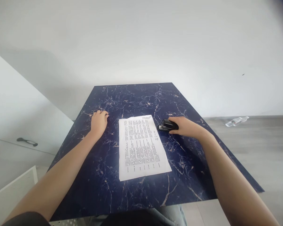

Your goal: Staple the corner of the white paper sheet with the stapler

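Near the middle of the dark blue marbled table [141, 97] lies a stack of printed white paper [141, 147], its text running sideways to me. A black stapler [167, 125] rests on the table just right of the paper's upper right edge, its front end pointing left toward the sheets. My right hand [184, 126] grips the stapler's rear end, thumb on the near side and fingers on the far side. To the left of the paper, apart from it, my left hand [99, 123] sits on the tabletop with its fingers curled in; I see nothing in it.
A white wall [141, 40] stands behind the table. At left is a white cabinet with a dark handle [27, 142]. A clear plastic package [237, 121] lies on the grey floor to the right. My legs are under the table's near edge.
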Available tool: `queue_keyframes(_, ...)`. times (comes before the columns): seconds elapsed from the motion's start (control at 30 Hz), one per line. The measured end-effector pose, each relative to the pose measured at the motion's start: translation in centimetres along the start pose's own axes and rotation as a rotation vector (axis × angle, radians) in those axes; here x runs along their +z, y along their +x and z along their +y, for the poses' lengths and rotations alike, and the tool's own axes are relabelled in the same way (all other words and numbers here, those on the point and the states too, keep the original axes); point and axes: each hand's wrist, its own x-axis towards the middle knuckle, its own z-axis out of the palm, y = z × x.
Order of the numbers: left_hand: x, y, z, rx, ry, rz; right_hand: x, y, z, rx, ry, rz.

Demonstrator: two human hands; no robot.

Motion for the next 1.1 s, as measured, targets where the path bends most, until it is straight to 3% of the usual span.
queue_keyframes(0.17,-0.6,0.1,0.8,0.000,-0.139,0.042,0.0,-0.1,-0.1,0.007,0.001,-0.002)
queue_keyframes(0.37,-1.1,0.0,2.1,0.108,-0.312,0.089,0.0,-0.1,-0.4,0.018,0.002,0.010)
queue_keyframes(0.6,-0.8,-0.2,2.3,0.198,-0.405,0.087,0.1,-0.1,-1.7,-0.046,0.029,0.130)
queue_keyframes(0.87,-0.6,-1.0,3.4,0.204,-0.540,0.066,1.1,0.4,-1.3,-0.048,-0.028,0.063)
queue_keyframes(1.1,-0.9,-1.0,3.6,0.225,-0.502,0.046,1.1,0.4,-1.5,-0.015,-0.055,0.058)
